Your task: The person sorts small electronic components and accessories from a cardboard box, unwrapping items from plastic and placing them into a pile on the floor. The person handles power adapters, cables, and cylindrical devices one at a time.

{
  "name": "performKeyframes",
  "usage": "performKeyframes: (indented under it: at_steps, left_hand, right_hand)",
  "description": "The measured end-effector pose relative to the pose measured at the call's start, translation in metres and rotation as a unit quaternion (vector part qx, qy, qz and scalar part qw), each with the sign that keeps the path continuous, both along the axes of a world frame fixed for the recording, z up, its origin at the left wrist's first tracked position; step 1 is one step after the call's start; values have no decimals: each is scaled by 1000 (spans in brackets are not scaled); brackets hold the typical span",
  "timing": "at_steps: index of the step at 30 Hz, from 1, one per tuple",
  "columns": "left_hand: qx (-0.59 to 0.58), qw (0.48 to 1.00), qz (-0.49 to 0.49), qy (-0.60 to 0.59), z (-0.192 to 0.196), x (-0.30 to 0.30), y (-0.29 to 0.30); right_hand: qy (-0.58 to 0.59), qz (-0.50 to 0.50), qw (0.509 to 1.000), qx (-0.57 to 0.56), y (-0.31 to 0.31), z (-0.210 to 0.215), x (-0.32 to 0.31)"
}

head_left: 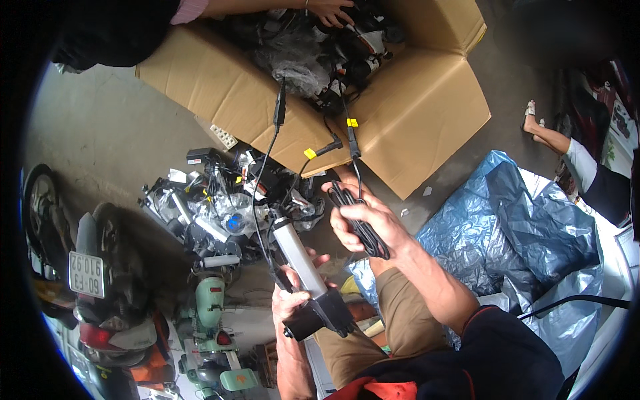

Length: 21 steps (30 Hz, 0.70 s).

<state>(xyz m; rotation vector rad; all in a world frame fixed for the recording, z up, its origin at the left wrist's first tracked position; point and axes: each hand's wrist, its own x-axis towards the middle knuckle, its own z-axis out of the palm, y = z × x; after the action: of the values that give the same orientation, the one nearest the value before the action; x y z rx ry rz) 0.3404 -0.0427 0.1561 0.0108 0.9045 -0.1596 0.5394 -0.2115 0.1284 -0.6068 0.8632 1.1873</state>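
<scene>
My left hand [285, 303] is closed round a linear actuator [297, 259], a silver tube with a black motor housing, held at a slant with the housing toward me. My right hand [381, 225] grips a coiled black cable [361, 227] to the right of it. From that coil a lead runs up to a yellow-tagged connector [353, 137] at the box flap. Another black connector [279, 110] hangs over the flap, its cord running down toward the actuator. A third yellow-tagged plug [327, 147] lies against the cardboard.
A large open cardboard box [427, 123] holds cables and bagged parts; a co-worker's hand [331, 10] reaches into it. Left of me, more actuators and adapters [220, 207] are heaped on the floor. Silver-blue plastic sheeting [513, 227] lies right. Motorbikes [113, 287] stand left; another person's leg [550, 137] shows right.
</scene>
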Motion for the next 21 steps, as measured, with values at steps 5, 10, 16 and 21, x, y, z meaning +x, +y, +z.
performKeyframes:
  at_steps: [5,10,16,21]
  left_hand:
    - [-6,995,-85,55,-10,-21,16]
    - [-74,981,-179,-12,14,-27,41]
    - [-86,929,-308,-185,77,-28,93]
    - [-252,845,-458,-112,125,-53,130]
  right_hand:
    - [-93,332,921,-183,-22,17,26]
    - [-255,507,778,-269,-64,8,37]
    - [-137,403,865,-265,-110,36,107]
    - [-154,234,948,-148,-134,51,142]
